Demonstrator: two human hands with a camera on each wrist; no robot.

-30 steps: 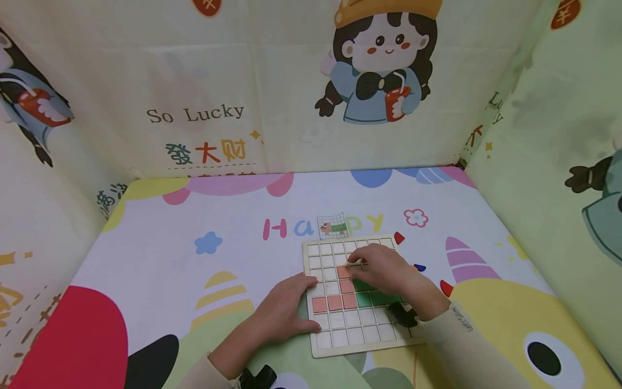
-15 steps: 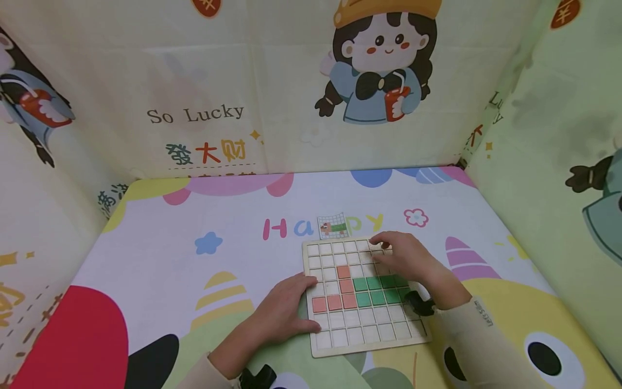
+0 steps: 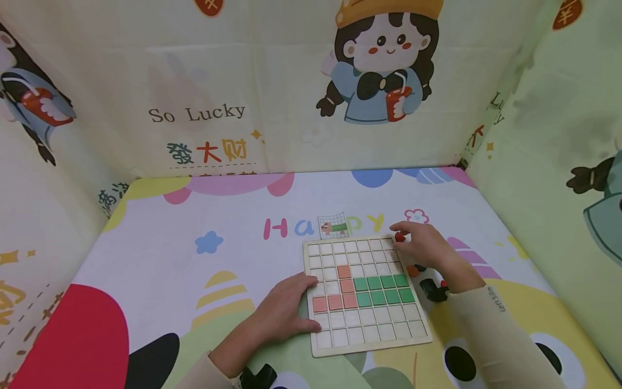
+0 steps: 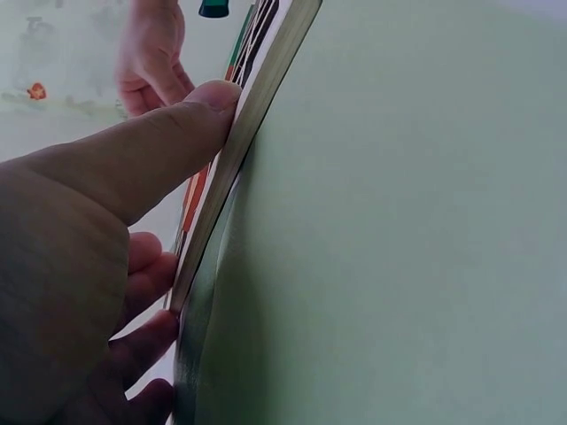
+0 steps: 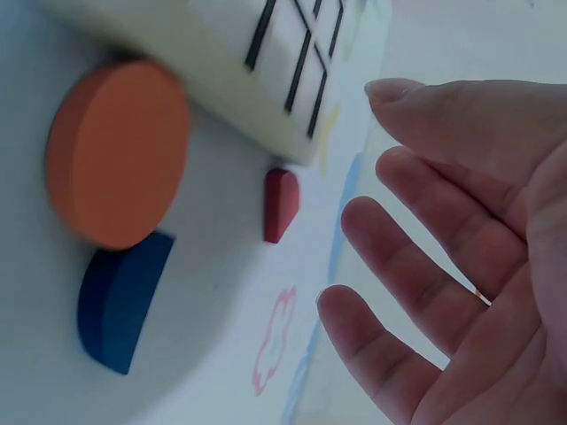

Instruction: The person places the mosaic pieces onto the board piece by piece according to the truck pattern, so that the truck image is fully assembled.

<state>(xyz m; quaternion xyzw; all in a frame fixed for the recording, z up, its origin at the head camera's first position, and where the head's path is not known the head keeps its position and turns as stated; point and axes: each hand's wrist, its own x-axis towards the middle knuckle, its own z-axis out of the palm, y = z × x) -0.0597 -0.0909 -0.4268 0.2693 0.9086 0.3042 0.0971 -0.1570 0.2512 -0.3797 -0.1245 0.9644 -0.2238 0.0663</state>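
Observation:
A pale gridded board (image 3: 371,348) lies on the table with a group of salmon-red tiles (image 3: 335,302) and two rows of green tiles (image 3: 376,297) in its cells. My left hand (image 3: 284,308) rests against the board's left edge, thumb and fingers spread along it; in the left wrist view the thumb (image 4: 168,146) touches the rim. Off the board's far right corner, my right hand (image 3: 425,248) reaches around a small red piece (image 3: 399,236). The right wrist view shows the fingers (image 5: 368,235) apart, with nothing held and the red piece (image 5: 281,205) beyond them.
An orange disc (image 5: 120,155) and a dark blue half-round piece (image 5: 124,301) lie right of the board. Another red piece (image 3: 443,283) shows partly beside the right wrist. Behind the board lies a small pattern card (image 3: 333,226). Printed cloth walls (image 3: 282,81) surround the table.
My right hand has moved from above the board's middle to the right and away, past its far right corner, uncovering the green tiles. The left hand has stayed in place.

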